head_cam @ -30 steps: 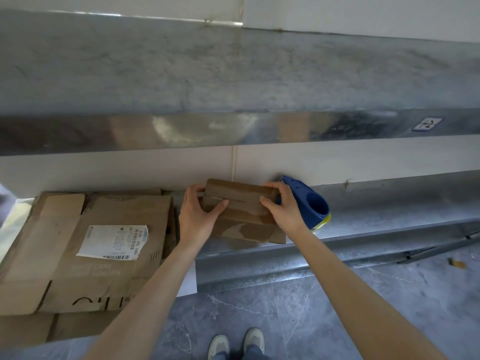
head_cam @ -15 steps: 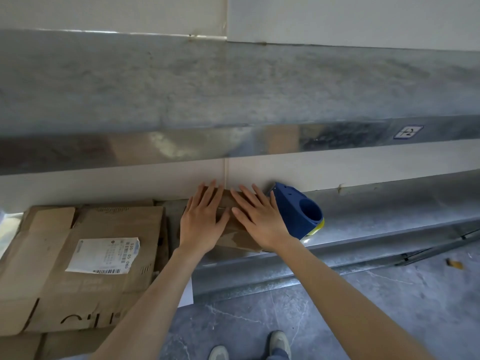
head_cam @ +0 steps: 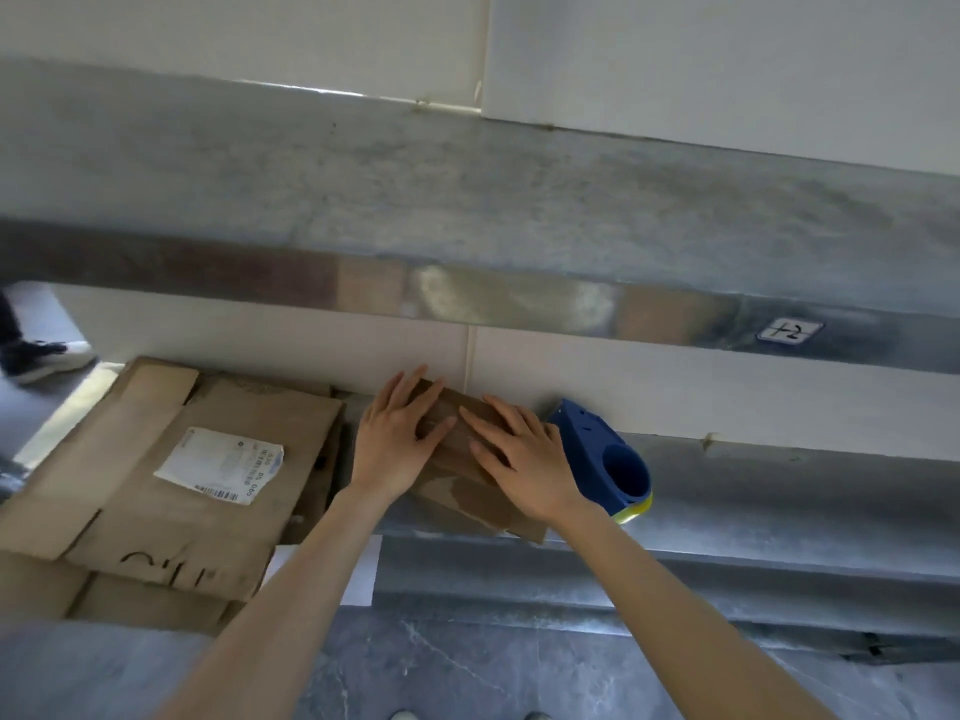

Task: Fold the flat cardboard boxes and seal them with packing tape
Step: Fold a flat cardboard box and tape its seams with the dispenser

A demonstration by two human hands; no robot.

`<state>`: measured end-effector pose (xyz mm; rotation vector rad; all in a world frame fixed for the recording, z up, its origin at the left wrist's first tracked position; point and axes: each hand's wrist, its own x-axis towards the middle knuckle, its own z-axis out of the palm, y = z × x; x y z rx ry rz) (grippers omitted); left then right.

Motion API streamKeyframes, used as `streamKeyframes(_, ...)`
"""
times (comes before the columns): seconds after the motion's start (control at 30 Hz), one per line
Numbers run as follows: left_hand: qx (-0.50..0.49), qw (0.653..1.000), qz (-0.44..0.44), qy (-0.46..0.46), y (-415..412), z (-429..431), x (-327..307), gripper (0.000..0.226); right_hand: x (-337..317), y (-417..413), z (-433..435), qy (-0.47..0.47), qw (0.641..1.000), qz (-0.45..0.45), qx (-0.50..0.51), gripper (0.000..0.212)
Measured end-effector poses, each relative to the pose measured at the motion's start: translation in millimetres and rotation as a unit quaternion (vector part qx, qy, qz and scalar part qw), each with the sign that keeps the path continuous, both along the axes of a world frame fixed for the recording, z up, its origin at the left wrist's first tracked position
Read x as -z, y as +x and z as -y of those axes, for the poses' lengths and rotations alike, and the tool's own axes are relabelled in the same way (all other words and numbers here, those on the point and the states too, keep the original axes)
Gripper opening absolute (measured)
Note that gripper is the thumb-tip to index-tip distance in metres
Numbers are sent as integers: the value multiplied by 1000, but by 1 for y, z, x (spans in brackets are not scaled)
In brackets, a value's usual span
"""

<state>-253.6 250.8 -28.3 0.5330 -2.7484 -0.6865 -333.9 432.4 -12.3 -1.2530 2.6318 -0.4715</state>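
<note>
Both hands are flat on the small cardboard box (head_cam: pixel 462 498) now. The left hand (head_cam: pixel 395 441) has its fingers straight and spread across the box's left half. The right hand (head_cam: pixel 524 462) lies the same way on the right half, palm down. Neither is curled round anything, it's all pressing. The thumbs nearly meet over the middle of the top.

The box sits on the lower metal shelf (head_cam: pixel 779 491), back against the white wall, and its front corner juts a little over the shelf's edge. Just right of it, touching or nearly touching the right hand, a blue tape dispenser (head_cam: pixel 608 459) lies on its side with a yellow rim at the near end.

Off to the left there's a stack of flattened cardboard (head_cam: pixel 171 532) with a white shipping label (head_cam: pixel 223 465) on top. Far left, someone else's shoe (head_cam: pixel 47 361) shows on the floor.
</note>
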Motion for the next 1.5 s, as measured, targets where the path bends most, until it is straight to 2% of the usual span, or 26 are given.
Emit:
streamKeyframes(0.13,-108,993,-41,31,6,-16,-4,75,0,-13,-14,-17,996,61,-56,66)
streamKeyframes(0.3,-199,976,-76,34,8,-43,-8,60,-9,-29,-22,-38,986,124,-101,53)
streamKeyframes(0.47,-242,970,-30,4,12,-67,-15,70,-20,-40,-50,-83,987,81,-108,44)
streamKeyframes(0.57,-271,962,-12,33,15,-85,-14,78,-17,-51,-75,-110,988,58,-92,40)
streamKeyframes(0.73,-260,962,-16,82,19,-98,-10,83,-7,-66,-112,-99,988,91,-69,39)
streamKeyframes(0.87,-231,969,-8,92,26,-92,-14,83,2,-66,-126,-94,992,84,-14,41)
streamKeyframes(1.03,-207,974,-11,93,33,-86,-13,82,16,-56,-122,-58,987,129,81,67)
streamKeyframes(1.13,-198,976,-5,91,32,-88,-16,85,21,-51,-116,-11,983,165,80,79)
streamKeyframes(1.27,-184,979,-49,68,34,-93,-23,75,27,-48,-111,60,985,148,67,86)
streamKeyframes(1.37,-178,979,-72,65,38,-90,-31,67,30,-53,-108,54,983,160,71,87)
streamKeyframes(1.5,-173,981,-68,50,45,-85,-29,63,20,-69,-105,28,966,249,60,94)
